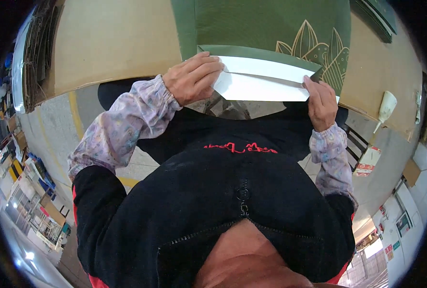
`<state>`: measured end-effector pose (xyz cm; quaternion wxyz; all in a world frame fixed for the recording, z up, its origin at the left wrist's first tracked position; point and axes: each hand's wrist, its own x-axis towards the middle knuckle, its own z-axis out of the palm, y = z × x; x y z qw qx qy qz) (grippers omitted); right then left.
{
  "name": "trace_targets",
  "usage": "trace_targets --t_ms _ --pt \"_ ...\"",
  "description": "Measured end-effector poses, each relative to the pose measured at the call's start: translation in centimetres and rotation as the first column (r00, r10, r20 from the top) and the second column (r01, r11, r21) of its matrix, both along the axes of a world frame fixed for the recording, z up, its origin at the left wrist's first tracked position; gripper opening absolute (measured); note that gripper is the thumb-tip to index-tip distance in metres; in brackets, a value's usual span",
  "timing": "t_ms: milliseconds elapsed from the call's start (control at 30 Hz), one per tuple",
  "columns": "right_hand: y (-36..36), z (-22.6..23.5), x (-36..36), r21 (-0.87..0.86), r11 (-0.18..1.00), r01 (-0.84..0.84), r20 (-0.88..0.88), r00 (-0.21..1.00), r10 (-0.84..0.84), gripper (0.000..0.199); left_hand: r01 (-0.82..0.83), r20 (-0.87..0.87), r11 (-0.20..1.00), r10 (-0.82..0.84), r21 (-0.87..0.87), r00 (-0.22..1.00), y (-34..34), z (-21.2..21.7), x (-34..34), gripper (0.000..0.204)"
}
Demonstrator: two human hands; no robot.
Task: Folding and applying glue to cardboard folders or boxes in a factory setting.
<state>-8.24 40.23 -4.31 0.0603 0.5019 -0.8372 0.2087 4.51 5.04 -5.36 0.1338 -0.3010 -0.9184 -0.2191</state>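
Note:
A dark green paper bag (252, 26) with gold leaf line drawings lies flat on the cardboard-covered table. Its near end is opened out, showing white inner flaps (266, 86) with a fold line between them. My left hand (192, 79) is closed on the left corner of this end, fingers curled over the edge. At the opposite corner, my right hand (321, 101) pinches the flap between thumb and fingers. The near white flap hangs past the table's edge, above my lap.
Brown cardboard (117, 43) covers the tabletop. A white squeeze bottle (387, 105) with a thin nozzle lies at the right edge. Dark green folded pieces (374, 19) are stacked at the far right. Stacked sheets (38, 53) stand at the far left.

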Motion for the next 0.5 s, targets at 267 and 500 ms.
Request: trace_targets --t_ms 267,500 --pt "-0.33 -0.51 -0.22 0.041 0.999 0.032 -0.043 0.999 -0.031 0.047 0.043 -0.017 0.998 -0.044 -0.042 0.999 -0.76 -0.97 0.25 0.037" --pt "-0.79 -0.77 -0.39 0.029 0.998 0.050 0.001 0.999 -0.050 0.048 0.016 0.066 0.999 -0.019 0.048 0.998 -0.82 -0.71 0.20 0.034"
